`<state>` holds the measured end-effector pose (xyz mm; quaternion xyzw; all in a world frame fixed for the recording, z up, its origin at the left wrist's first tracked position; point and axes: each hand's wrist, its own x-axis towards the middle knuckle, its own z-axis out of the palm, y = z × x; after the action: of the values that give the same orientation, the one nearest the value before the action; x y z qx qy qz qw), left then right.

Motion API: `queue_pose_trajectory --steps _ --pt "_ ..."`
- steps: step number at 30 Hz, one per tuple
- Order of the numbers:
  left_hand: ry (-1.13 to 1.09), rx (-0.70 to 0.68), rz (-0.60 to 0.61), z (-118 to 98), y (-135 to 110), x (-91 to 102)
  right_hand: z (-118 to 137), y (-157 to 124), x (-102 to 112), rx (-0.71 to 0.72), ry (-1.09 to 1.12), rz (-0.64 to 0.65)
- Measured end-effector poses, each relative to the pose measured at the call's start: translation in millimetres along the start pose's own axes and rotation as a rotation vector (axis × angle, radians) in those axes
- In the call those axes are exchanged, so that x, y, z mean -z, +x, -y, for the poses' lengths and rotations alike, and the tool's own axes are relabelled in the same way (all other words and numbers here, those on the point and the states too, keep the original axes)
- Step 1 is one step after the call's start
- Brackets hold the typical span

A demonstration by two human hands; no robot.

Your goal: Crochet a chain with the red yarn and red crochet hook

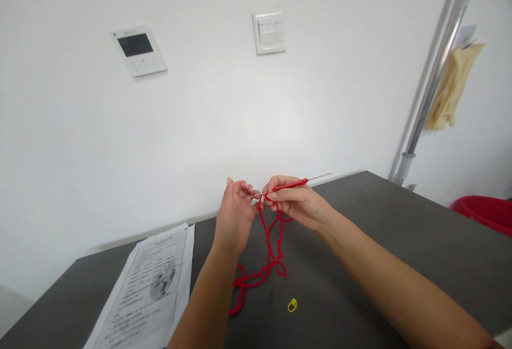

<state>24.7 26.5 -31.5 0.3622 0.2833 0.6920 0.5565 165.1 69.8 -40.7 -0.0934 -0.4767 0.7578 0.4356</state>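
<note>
My right hand (298, 202) is closed around a crochet hook (294, 184) with a red grip and thin metal ends. One end points up to the right; the other reaches left toward my left hand. Red yarn (269, 239) loops over the left end of the hook, between my hands, and hangs down to the table. My left hand (238, 215) has its fingers curled at the yarn beside the hook's tip; the exact pinch is partly hidden. Below on the table, more yarn lies in loose loops, partly behind my left forearm.
A yellow stitch marker (292, 305) lies on the dark table (352, 215). Printed paper sheets (140, 295) are at the left. Behind stands a white wall with a switch (270, 32) and a screen panel (138, 51). A red basin (484, 211) and metal pole (436, 71) are at the right.
</note>
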Motion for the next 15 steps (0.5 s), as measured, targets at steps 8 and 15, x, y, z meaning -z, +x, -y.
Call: queue_pose_trajectory --steps 8,15 --pt "-0.11 -0.251 0.132 -57 -30 4.4 -11 2 -2 -0.036 -0.003 0.047" --pt "0.76 -1.002 -0.032 -44 -35 8.9 -11 -8 -18 0.12 -0.138 0.03"
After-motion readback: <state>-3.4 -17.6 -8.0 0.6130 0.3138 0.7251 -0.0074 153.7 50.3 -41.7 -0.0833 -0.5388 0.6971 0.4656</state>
